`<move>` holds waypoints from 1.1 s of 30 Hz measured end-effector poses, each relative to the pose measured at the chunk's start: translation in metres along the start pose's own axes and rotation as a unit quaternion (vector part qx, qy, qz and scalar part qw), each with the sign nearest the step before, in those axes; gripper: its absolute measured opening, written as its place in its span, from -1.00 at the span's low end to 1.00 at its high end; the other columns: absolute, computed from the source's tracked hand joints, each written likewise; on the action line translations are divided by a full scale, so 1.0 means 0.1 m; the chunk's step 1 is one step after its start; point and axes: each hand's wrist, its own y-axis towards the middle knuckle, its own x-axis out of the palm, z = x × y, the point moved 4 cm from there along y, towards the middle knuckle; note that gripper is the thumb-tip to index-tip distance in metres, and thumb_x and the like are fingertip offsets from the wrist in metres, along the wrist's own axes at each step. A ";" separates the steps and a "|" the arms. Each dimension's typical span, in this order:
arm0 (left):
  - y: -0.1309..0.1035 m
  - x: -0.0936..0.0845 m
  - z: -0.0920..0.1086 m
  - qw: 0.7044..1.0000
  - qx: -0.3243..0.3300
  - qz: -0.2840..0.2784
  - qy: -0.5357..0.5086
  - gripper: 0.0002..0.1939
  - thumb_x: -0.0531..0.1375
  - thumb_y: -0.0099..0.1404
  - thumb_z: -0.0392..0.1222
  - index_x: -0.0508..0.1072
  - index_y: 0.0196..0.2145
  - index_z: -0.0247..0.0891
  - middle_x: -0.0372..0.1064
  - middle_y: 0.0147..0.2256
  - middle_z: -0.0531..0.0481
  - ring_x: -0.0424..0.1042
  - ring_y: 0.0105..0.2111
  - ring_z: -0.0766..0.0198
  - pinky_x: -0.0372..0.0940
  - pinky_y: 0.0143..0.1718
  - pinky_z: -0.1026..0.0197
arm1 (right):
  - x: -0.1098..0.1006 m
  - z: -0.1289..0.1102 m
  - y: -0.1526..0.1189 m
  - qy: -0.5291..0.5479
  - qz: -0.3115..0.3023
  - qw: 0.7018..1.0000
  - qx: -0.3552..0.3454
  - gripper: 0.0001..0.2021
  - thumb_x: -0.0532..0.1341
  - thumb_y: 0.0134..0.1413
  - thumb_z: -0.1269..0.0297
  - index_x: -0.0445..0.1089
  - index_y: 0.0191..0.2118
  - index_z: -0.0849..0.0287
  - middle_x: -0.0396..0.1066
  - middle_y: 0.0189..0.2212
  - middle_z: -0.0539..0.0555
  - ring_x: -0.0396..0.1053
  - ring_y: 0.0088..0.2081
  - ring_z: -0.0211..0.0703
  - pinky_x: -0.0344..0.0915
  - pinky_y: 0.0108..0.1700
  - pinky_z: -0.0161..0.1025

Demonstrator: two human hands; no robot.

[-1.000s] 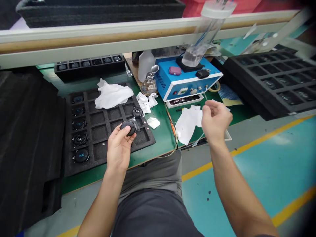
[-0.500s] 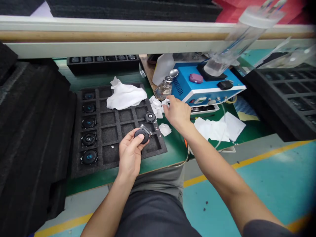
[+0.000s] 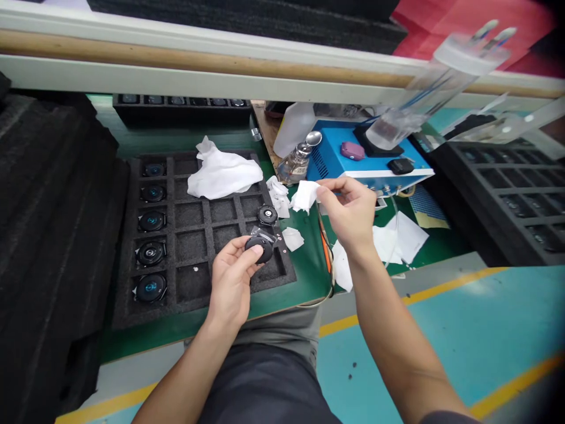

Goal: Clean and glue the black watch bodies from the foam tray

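Observation:
My left hand [image 3: 232,282] grips a round black watch case [image 3: 260,247] between thumb and fingers, over the lower right of the foam tray [image 3: 189,247]. Clear film sticks out from the case's far edge. My right hand [image 3: 351,212] pinches a small white wipe [image 3: 305,196] at its right corner, above the bench. Another round watch case [image 3: 267,215] lies at the tray's right side, just beyond the one I hold. Several more watch cases [image 3: 151,253] fill the tray's left column. A white cloth [image 3: 225,172] covers part of the back cells.
Crumpled wipes [image 3: 279,197] and a small white piece [image 3: 293,238] lie right of the tray. Behind stand a glass bottle [image 3: 295,164] and a blue machine [image 3: 335,144] bearing a clear cylinder [image 3: 397,121]. Black foam stacks [image 3: 48,235] rise at left; another tray [image 3: 516,194] is at right.
My right hand has moved right and toward me from the crumpled pile, and a white wipe now hangs from its fingers. The left hand keeps the watch case in nearly the same place.

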 end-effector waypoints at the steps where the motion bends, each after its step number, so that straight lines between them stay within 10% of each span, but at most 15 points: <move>1: 0.00 0.00 0.00 1.000 0.000 0.000 0.002 -0.67 0.51 -0.04 -0.21 0.53 -0.32 -0.28 0.53 -0.32 0.05 0.49 -0.34 0.35 0.41 -0.25 0.28 | -0.02 -0.02 -0.03 0.043 -0.003 0.999 0.018 -0.87 0.37 0.03 0.19 0.48 -0.40 0.11 0.52 -0.39 0.00 0.42 -0.37 -0.20 0.34 -0.33 -0.25; 9: 0.00 0.00 -0.03 1.000 0.024 0.002 0.013 -0.66 0.51 -0.04 -0.21 0.53 -0.32 -0.27 0.55 -0.32 0.05 0.49 -0.34 0.35 0.40 -0.27 0.28 | -0.07 0.14 -0.33 0.296 -0.079 0.925 0.226 -0.62 0.51 -0.11 0.04 0.53 -0.18 0.09 0.45 -0.41 -0.08 0.30 -0.47 -0.31 0.27 -0.43 -0.33; 18: -0.01 0.02 -0.03 0.999 0.033 0.000 0.021 -0.68 0.51 -0.03 -0.22 0.53 -0.32 -0.27 0.55 -0.32 0.05 0.50 -0.34 0.34 0.41 -0.23 0.26 | -0.32 -0.22 -0.55 -0.019 -0.065 0.997 -0.043 -0.87 0.29 0.20 0.18 0.60 -0.27 0.02 0.48 -0.37 0.00 0.38 -0.37 -0.18 0.29 -0.37 -0.21; 27: -0.03 0.04 -0.04 0.998 0.026 0.010 0.057 -0.67 0.50 -0.05 -0.21 0.51 -0.33 -0.27 0.53 -0.35 0.05 0.50 -0.36 0.34 0.36 -0.26 0.28 | -0.21 -0.23 -0.76 0.045 0.070 0.996 0.032 -0.87 0.44 0.03 0.22 0.54 -0.32 0.09 0.50 -0.43 -0.04 0.43 -0.41 -0.23 0.40 -0.34 -0.24; 33: -0.05 0.08 -0.04 0.994 0.030 -0.003 0.107 -0.70 0.48 -0.02 -0.19 0.52 -0.35 -0.29 0.54 -0.39 0.02 0.48 -0.42 0.32 0.30 -0.34 0.29 | -0.07 -0.26 -0.80 0.087 0.054 0.993 0.065 -0.79 0.44 0.04 0.24 0.56 -0.17 0.08 0.54 -0.32 -0.01 0.44 -0.32 -0.22 0.44 -0.23 -0.23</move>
